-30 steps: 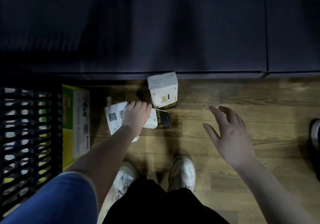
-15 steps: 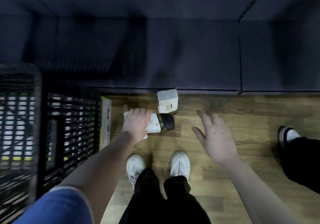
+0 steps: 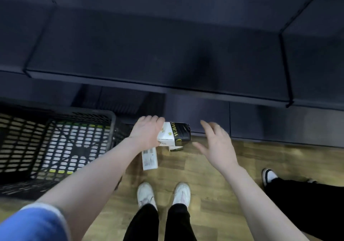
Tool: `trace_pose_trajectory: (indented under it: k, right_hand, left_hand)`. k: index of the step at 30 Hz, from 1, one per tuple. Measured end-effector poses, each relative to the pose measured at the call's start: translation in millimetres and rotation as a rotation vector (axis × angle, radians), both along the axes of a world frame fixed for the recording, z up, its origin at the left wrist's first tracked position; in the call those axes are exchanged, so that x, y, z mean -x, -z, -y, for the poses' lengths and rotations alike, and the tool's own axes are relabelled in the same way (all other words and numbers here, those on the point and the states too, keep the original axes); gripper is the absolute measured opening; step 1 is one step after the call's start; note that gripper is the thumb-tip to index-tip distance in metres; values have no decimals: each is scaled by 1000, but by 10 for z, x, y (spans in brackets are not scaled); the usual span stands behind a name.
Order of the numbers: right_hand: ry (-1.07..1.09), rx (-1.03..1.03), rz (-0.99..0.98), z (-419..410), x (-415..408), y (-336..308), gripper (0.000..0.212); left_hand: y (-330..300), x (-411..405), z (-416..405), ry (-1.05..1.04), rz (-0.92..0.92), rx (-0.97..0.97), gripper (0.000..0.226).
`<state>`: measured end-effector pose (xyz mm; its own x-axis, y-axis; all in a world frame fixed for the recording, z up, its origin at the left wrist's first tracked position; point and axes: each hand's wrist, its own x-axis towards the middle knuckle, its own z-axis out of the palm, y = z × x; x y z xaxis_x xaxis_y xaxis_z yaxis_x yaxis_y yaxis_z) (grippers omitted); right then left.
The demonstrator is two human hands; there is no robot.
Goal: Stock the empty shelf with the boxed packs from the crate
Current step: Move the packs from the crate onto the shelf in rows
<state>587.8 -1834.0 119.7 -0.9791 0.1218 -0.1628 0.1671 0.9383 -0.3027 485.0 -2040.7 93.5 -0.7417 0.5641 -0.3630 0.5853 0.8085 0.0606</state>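
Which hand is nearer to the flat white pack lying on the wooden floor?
Left. The left hand holds another pack just above the flat white pack; the right hand hovers farther right.

The left hand (image 3: 147, 131) lifted the black-and-white boxed pack (image 3: 174, 134) off the wooden floor (image 3: 214, 194) and up toward the dark shelf (image 3: 158, 54). The right hand (image 3: 216, 144) rose beside it, fingers spread. A flat white pack (image 3: 149, 159) that had lain under the hand was left uncovered on the floor.

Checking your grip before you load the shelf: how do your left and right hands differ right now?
The left hand grips the white-and-black pack; the right hand holds nothing. Left fingers curl over the pack; right fingers are spread open beside it. Both reach forward over the floor.
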Motion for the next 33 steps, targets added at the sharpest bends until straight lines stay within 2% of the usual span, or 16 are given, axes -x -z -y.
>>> trace_pose_trajectory:
  k: [8,13,18,28,33]
  right_hand:
    - [-54,37,-113,78,316,-1162,74]
    - [-110,68,-174,81,394,-1726,76]
    - [-175,96,-276,8,431,-2214,79]
    - [-259,182,-401,-127,561,-3019,86]
    - [-294,175,-486,-6,753,-3393,89]
  left_hand:
    - [-1416,275,119,-22,-114,-70,55]
    - [-2128,333,190,-29,-184,-93,47]
    - [-2687,266,232,-44,-267,-114,53]
    - [-3708,236,262,-100,-320,-220,41]
    - [-4076,368,321,-99,-340,-275,50]
